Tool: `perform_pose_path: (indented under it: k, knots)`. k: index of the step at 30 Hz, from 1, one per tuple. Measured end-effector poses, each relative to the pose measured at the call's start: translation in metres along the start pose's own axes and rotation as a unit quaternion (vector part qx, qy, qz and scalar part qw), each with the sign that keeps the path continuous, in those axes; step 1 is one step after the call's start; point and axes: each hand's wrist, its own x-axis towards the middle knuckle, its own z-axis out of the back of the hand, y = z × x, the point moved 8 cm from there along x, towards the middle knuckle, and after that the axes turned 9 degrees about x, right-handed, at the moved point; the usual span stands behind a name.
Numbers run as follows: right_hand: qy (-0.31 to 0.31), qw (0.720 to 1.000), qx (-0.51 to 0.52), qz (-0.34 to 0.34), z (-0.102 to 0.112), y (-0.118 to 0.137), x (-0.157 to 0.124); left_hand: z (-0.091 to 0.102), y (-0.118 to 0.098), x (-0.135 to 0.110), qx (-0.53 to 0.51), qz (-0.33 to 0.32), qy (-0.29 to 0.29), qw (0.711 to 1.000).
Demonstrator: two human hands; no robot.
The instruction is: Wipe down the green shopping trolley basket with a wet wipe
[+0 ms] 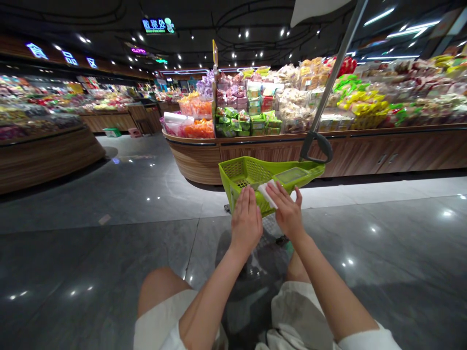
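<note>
Left hand [246, 222] open, palm flat, fingers straight up, just beside white flat packet [267, 193]. Right hand [287, 210] half-open, fingertips on packet, thumb apart, no clear grip. Packet between hands, over near rim of lime-green plastic basket [236, 171], tilted. Clear plastic box [291, 175] in basket, toward far right corner. Black cart handle [316, 146] past basket's far edge, on grey pole [337, 73]. Beyond, wooden counter [277, 151] carrying bagged snacks [262, 102].
</note>
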Motion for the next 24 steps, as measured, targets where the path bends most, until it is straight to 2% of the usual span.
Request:
perform_pose_path:
  k: [3, 5, 7, 9, 11, 13, 15, 20, 22, 24]
  knots:
    - [-0.062, 0.995, -0.027, -0.075, 0.009, -0.013, -0.003, -0.001, 0.000, 0.000, 0.001, 0.004, 0.001, 1.000]
    - [-0.042, 0.997, -0.013, -0.057, 0.003, -0.004, -0.002, -0.001, 0.001, 0.000, -0.002, 0.007, -0.004, 1.000]
    - [0.006, 1.000, 0.007, 0.004, -0.005, 0.012, -0.002, 0.000, 0.001, -0.001, -0.006, 0.006, -0.011, 1.000]
    - [0.028, 0.999, 0.003, 0.034, -0.005, 0.015, -0.002, 0.000, 0.002, -0.001, -0.007, 0.003, -0.014, 1.000]
    - [0.007, 1.000, -0.020, 0.003, 0.002, 0.002, -0.001, 0.000, 0.002, -0.002, -0.006, -0.001, -0.010, 1.000]
    - [-0.041, 0.997, -0.043, -0.056, 0.012, -0.013, -0.002, 0.000, 0.002, -0.002, -0.003, -0.003, -0.003, 1.000]
    - [-0.059, 0.994, -0.043, -0.079, 0.014, -0.014, -0.002, -0.001, 0.002, -0.002, -0.002, -0.001, 0.001, 1.000]
    - [0.046, 0.997, 0.025, 0.053, -0.007, 0.025, 0.000, 0.000, 0.002, -0.002, -0.003, 0.002, -0.005, 1.000]
    - [0.042, 0.998, 0.010, 0.044, -0.004, 0.018, 0.000, 0.000, 0.002, -0.002, -0.003, -0.002, -0.004, 1.000]
    - [0.003, 1.000, -0.021, -0.011, 0.004, 0.000, 0.000, 0.000, 0.002, -0.002, -0.005, -0.004, 0.000, 1.000]
